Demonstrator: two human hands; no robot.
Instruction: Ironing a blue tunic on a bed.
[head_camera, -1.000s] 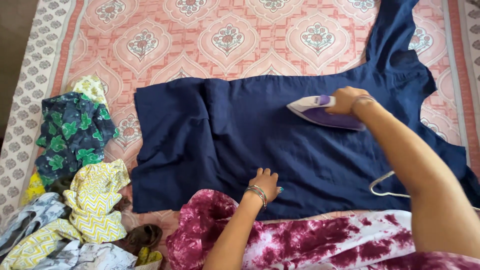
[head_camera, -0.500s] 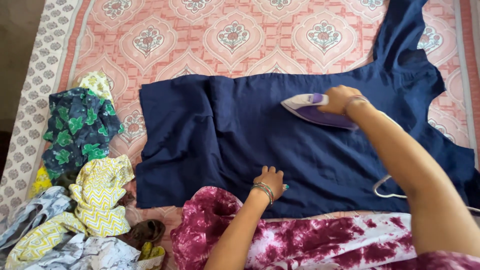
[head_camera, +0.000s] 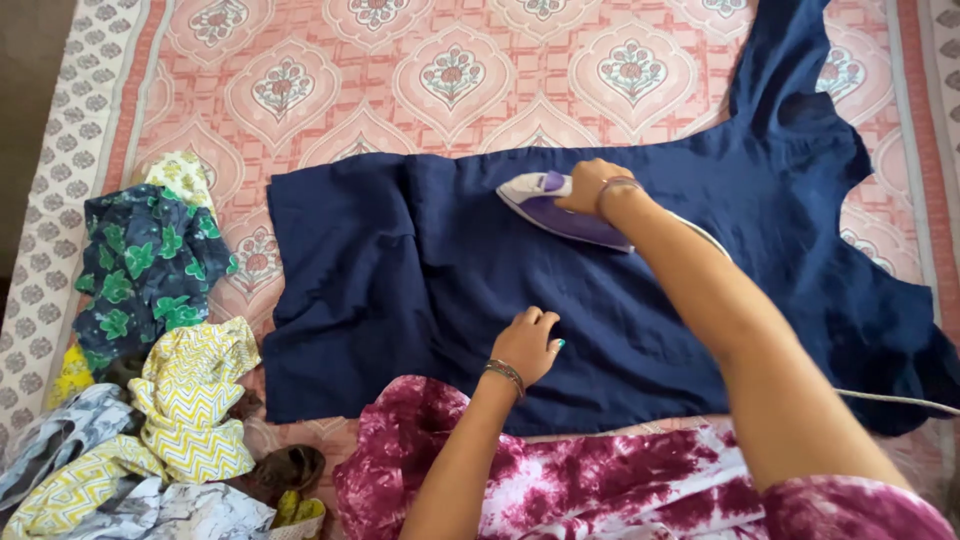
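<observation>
Your right hand (head_camera: 592, 183) was closed around the handle of a purple and white iron (head_camera: 552, 207), which sat flat on the navy garment (head_camera: 450, 290), its pointed tip aimed left. The iron stood on the far half of the cloth, a little left of the garment's middle. Your left hand (head_camera: 528, 343) lay open, palm down, fingers spread on the near part of the same garment, pressing the cloth flat; it gripped nothing. Bangles circled that wrist. The two hands were apart, the iron farther from you than the flat hand.

The navy garment was spread across a pink patterned bedsheet (head_camera: 330, 80), with a sleeve reaching to the far right. A vertical fold ran down its left portion. A pale cord (head_camera: 900, 398) trailed off at the near right edge.

Near you lay a maroon and white tie-dye cloth (head_camera: 600, 475), just beside the garment's near hem. On the left sat a heap of crumpled clothes: a dark piece with green leaves (head_camera: 145, 265) and a yellow zigzag piece (head_camera: 195, 405) nearer to you.
</observation>
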